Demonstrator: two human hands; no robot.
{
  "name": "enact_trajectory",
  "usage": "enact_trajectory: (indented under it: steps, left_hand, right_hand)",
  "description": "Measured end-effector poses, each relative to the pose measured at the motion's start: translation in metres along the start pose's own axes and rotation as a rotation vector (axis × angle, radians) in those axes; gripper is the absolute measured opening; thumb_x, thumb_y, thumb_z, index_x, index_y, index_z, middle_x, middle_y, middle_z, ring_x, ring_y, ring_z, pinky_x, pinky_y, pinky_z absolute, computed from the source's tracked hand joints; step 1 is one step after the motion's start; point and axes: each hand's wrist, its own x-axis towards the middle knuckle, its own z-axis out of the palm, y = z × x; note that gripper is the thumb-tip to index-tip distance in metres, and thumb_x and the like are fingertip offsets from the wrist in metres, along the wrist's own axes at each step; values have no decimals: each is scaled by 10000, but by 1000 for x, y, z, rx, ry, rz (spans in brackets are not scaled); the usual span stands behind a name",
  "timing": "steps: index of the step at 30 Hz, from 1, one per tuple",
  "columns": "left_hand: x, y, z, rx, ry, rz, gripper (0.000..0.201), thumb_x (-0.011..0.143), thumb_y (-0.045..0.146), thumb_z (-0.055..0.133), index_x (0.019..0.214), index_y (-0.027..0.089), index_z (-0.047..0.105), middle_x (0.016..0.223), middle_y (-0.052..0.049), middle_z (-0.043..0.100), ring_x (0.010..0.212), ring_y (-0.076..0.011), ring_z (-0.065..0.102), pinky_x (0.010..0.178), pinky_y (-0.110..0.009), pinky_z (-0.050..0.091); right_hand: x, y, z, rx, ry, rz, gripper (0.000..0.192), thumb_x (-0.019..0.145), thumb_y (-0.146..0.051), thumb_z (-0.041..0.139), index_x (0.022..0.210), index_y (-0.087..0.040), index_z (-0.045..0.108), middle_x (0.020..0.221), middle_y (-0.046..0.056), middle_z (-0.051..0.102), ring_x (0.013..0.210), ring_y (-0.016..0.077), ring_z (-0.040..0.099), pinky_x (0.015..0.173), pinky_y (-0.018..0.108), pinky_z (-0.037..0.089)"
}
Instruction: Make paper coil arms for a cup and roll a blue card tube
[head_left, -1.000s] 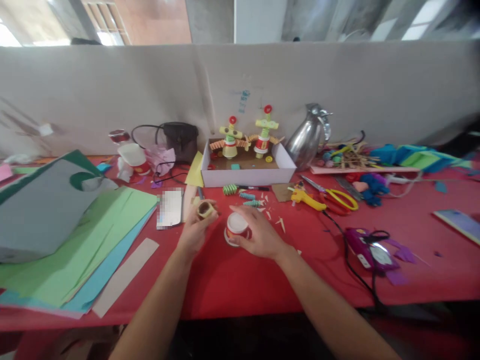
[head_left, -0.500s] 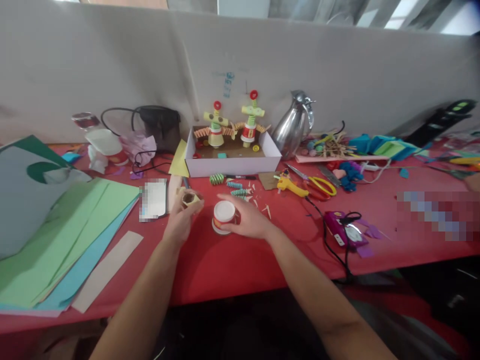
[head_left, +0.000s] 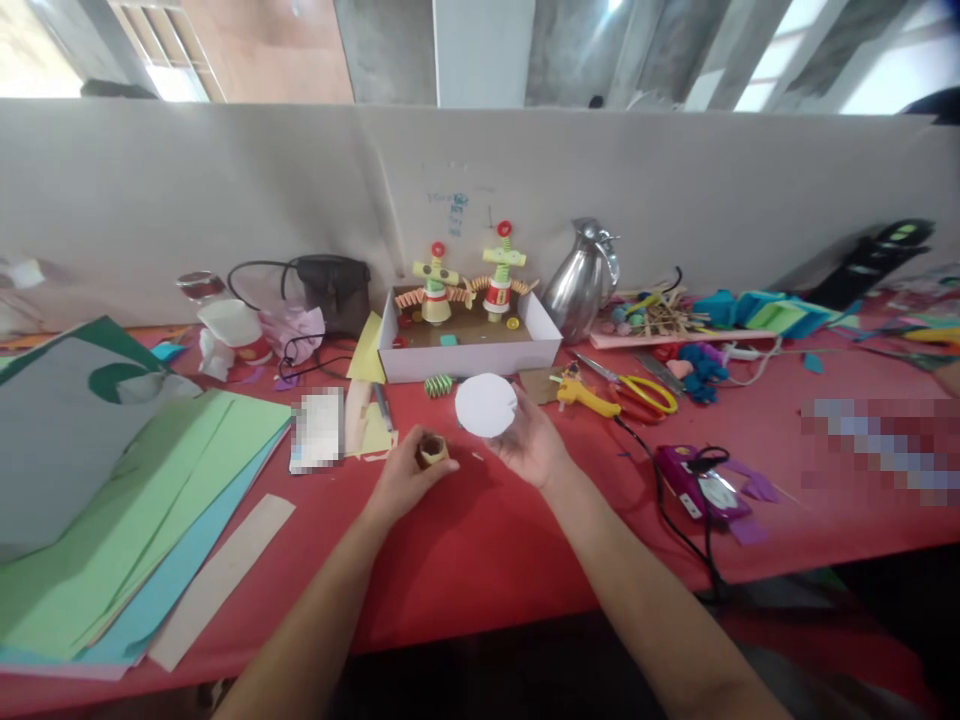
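My left hand (head_left: pixel 405 475) is closed round a short cardboard tube (head_left: pixel 433 452) with yellowish paper on its outside; its open end faces up. In my right hand (head_left: pixel 529 445) is a paper cup, lifted off the table and tilted so that a round white face (head_left: pixel 486 405) points at me. That face hides most of the cup's red side. The two hands are apart, the tube lower and to the left of the cup. Just beyond the cup lies a green striped paper spring (head_left: pixel 438 385).
Behind stands a shallow white box (head_left: pixel 469 362) with two paper-cup figures. A steel jug (head_left: pixel 581 285), yellow glue gun (head_left: pixel 589 397), pliers (head_left: pixel 646 395) and purple device (head_left: pixel 701 485) are to the right. Coloured paper sheets (head_left: pixel 150 520) and a phone-like blurred rectangle (head_left: pixel 318 430) lie left.
My right hand has lifted the cup from the table and tipped it, turning its broad white face toward me. My left hand has moved right with the tube. The view has tilted up.
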Motion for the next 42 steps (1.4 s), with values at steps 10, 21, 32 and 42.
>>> enact_trajectory:
  steps: [10, 21, 32, 42]
  left_hand:
    - [0, 9, -1, -407, -22, 131, 754, 610, 316, 871, 1291, 260, 554, 1413, -109, 542, 1376, -306, 432, 1126, -415, 359]
    - [17, 42, -34, -882, 205, 127, 483, 690, 402, 808, 1135, 294, 654, 1227, -52, 674, 1181, -287, 597, 954, -447, 533]
    - [24, 6, -32, -722, 208, 54, 491, 693, 259, 814, 1159, 238, 660, 1198, -59, 692, 1136, -237, 627, 964, -338, 505]
    - [19, 0, -6, -358, 52, -53, 701, 612, 285, 853, 1228, 199, 531, 1198, -96, 675, 1129, -273, 636, 1006, -437, 495]
  right_hand:
    - [-3, 12, 10, -33, -127, -38, 358, 804, -427, 750, 1041, -186, 633, 832, 1, 738, 641, 105, 694, 617, 182, 617]
    - [-15, 20, 15, -542, 20, -369, 245, 798, -438, 716, 842, -201, 673, 621, -60, 585, 492, 61, 478, 478, 174, 387]
    - [13, -26, -6, -1629, 125, -607, 188, 759, -205, 689, 941, -211, 734, 969, 47, 733, 892, 206, 634, 830, 343, 464]
    - [15, 17, -14, -1990, 76, -596, 246, 863, -174, 598, 1087, -191, 698, 1135, 131, 652, 1115, 329, 477, 929, 468, 327]
